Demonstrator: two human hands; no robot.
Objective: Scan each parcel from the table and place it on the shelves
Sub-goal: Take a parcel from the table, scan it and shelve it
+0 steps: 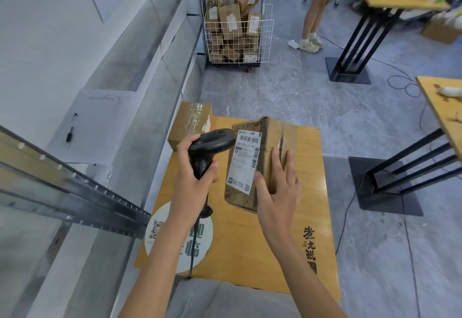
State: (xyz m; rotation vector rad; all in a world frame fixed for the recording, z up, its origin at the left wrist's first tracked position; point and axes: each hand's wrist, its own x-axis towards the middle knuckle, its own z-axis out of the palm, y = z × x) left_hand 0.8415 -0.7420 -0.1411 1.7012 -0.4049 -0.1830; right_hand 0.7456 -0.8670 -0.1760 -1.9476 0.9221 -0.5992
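Left hand (193,165) is gripping the barcode scanner (212,142), aiming rightward at the label (243,160) of the upright parcel (260,162) that the right hand (277,187) is steadying, apparently with straight fingers.

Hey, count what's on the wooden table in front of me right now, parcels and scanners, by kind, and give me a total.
Parcels: 2, the labelled parcel that the right hand steadies, and the taped parcel at the table's far left corner.
Scanners: 1, the black scanner gripped in the left hand and held over the table.
Total: 3
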